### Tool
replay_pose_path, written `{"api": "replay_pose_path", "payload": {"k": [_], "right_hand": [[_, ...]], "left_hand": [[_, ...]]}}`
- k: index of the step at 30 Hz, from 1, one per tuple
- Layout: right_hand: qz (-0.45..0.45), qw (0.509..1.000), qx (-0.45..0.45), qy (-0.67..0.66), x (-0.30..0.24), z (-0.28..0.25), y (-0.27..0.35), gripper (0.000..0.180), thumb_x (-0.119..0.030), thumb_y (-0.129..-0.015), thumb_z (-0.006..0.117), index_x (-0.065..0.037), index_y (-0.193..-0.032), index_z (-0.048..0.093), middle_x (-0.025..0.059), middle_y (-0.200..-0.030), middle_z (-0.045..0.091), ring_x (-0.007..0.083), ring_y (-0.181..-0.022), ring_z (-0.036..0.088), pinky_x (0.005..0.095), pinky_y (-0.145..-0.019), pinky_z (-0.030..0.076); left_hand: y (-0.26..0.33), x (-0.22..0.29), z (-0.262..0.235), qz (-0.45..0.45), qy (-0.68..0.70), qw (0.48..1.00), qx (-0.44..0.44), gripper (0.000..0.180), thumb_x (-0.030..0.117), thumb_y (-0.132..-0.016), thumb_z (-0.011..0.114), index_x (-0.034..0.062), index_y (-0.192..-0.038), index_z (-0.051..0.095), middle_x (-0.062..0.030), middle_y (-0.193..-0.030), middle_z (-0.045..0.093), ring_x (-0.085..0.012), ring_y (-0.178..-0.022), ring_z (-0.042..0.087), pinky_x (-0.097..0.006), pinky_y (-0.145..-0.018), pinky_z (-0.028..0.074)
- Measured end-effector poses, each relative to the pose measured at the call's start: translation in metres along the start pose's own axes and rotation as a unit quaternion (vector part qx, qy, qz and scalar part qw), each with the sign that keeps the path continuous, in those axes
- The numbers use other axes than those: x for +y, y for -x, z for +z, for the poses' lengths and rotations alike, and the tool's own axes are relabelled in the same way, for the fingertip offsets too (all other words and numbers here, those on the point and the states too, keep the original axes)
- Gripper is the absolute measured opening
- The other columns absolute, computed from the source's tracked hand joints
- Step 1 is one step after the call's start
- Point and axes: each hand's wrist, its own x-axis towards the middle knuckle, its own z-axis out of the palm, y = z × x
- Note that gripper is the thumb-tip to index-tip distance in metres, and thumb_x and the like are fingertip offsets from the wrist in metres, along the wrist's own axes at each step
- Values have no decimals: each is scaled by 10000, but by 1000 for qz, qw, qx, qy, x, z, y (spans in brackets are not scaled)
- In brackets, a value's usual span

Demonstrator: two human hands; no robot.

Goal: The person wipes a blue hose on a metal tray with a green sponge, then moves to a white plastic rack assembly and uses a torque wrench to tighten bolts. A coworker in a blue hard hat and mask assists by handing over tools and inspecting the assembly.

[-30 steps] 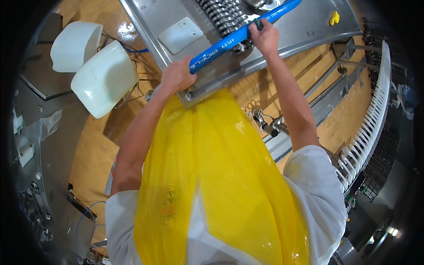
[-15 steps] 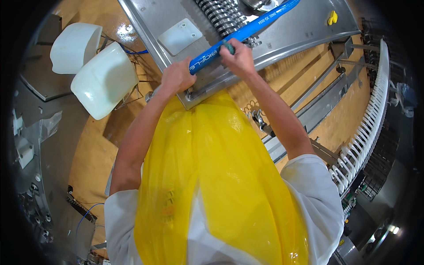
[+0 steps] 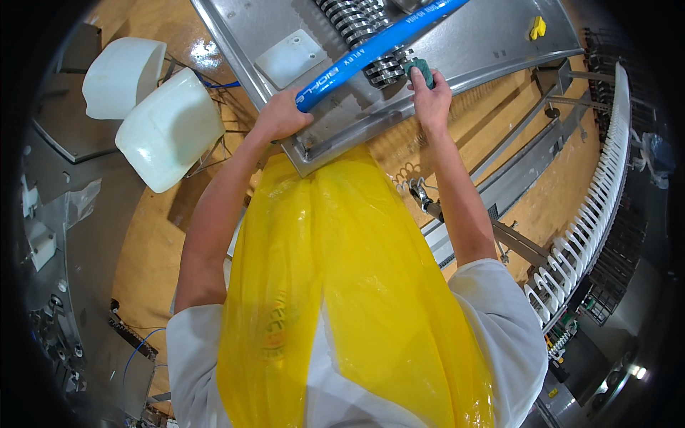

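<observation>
A thick blue hose [image 3: 378, 48] slants over a steel tray-like surface [image 3: 471, 68], its near end at the left. My left hand [image 3: 282, 116] is closed around that near end, by the tray's corner. In my right hand [image 3: 432, 105] a dark green scouring pad [image 3: 419, 72] is pinched between the fingers. The right hand is off the hose, at the tray's near rim. Beyond it, metal shafts with rows of rings [image 3: 342, 20] lie on the tray, partly covered by the hose.
A white plate with holes [image 3: 291, 58] and a yellow piece [image 3: 538, 28] rest on the tray. Two white curved containers [image 3: 171, 132] stand on the left. Steel rails [image 3: 524, 167] and a long white toothed strip [image 3: 598, 192] run along the right. My yellow apron [image 3: 335, 271] touches the tray corner.
My right hand has left the hose and moved right and toward me with the green scouring pad. The hose has shifted slightly left; my left hand still grips its end.
</observation>
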Motion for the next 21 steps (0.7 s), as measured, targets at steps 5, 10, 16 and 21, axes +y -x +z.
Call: {"api": "replay_pose_path", "payload": {"k": [5,10,16,21], "right_hand": [[-2,999,-12,-47,-33,19,-19,315,-303,-1052,760,7,-1094,731,46,-800,731,94,-690,664,277,-612,525],[-65,998,-11,2,-22,53,-44,342,-330,-997,789,5,-1054,753,102,-788,751,195,-713,722,367,-675,569],[-190,971,-49,138,-35,76,-45,326,-334,-943,788,-15,-972,726,241,-843,742,426,-790,734,477,-756,581],[-151,980,29,129,-38,54,-88,341,-346,-960,788,-17,-1019,723,172,-774,731,275,-720,711,419,-731,585]], "left_hand": [[-8,-8,1,16,74,997,-5,400,175,-802,765,15,-1165,715,-104,-773,671,-217,-675,647,-376,-694,545],[-13,-3,-5,-21,100,993,-56,305,188,-780,764,12,-1024,712,-130,-771,694,-234,-667,665,-380,-691,552],[-15,-9,-3,-35,93,994,-54,216,154,-779,743,4,-915,667,-107,-706,659,-220,-616,645,-382,-636,534],[-16,-7,-3,-33,139,987,-75,214,127,-779,738,8,-935,651,-71,-675,629,-168,-541,605,-346,-554,499]]}}
